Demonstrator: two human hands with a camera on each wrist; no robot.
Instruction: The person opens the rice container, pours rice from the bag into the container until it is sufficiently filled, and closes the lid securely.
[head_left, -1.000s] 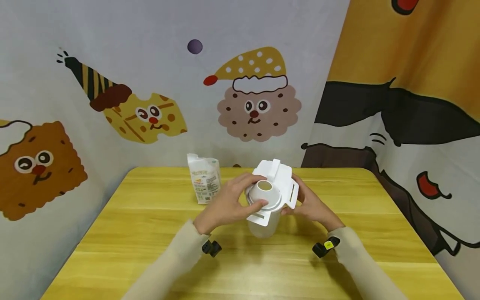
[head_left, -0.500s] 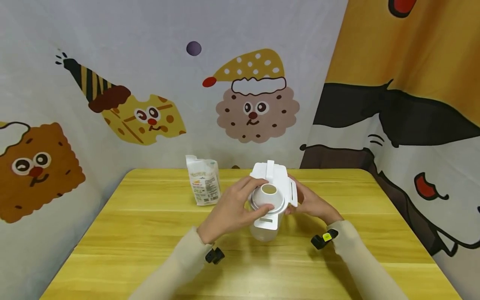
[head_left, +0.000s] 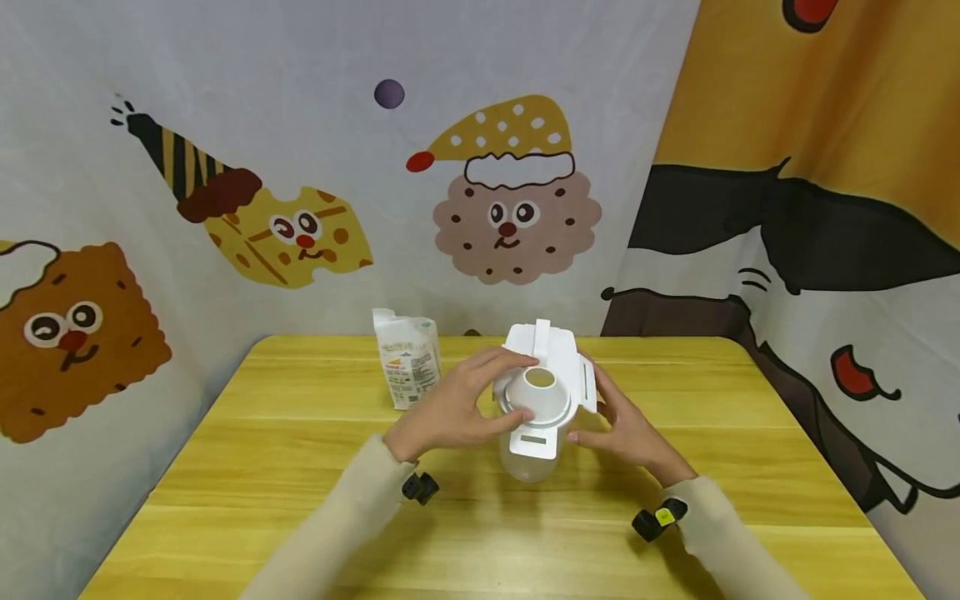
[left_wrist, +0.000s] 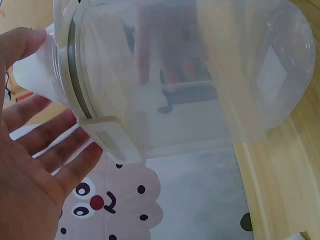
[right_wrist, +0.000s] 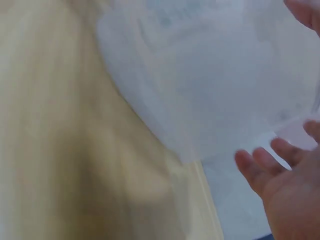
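A tall clear plastic storage container stands on the table with a white lid. The lid has side locking flaps, one flap sticking out at the front. On top sits a white round cap that narrows upward to a ring. My left hand holds this cap, thumb on the near side and fingers round the far side. My right hand is at the container's right side, fingers behind the lid's right edge and thumb spread apart. In the right wrist view its fingers lie relaxed beside the container wall.
A white printed packet stands upright at the back left of the wooden table. A curtain with cartoon figures hangs right behind the table edge.
The container and lid have shifted slightly right and turned a little. My left hand stays on the cap. The right hand's thumb has moved away from the container and its wrist has dropped toward the person.
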